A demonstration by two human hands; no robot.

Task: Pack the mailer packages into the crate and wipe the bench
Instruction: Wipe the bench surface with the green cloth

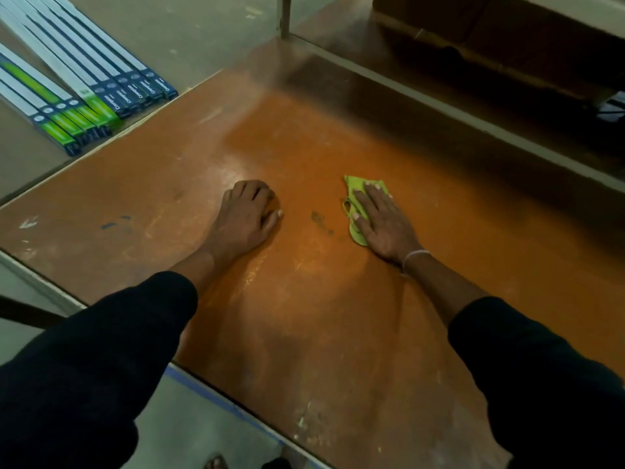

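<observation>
The orange-brown bench top (297,316) fills the middle of the head view, scuffed and dusty, with a small dark smudge (321,221) between my hands. My right hand (382,221) lies flat with fingers spread, pressing a small lime-green cloth (353,198) onto the bench. My left hand (247,218) rests on the bench to the left of the smudge, fingers curled under, holding nothing. No mailer packages or crate show in this view.
Several long flat boxes (77,82) in white, blue and green lie on the floor beyond the bench's left edge. A metal shelf rail (439,93) crosses the far right, with a dark cardboard box (473,32) behind it. A foot (216,463) shows below the near edge.
</observation>
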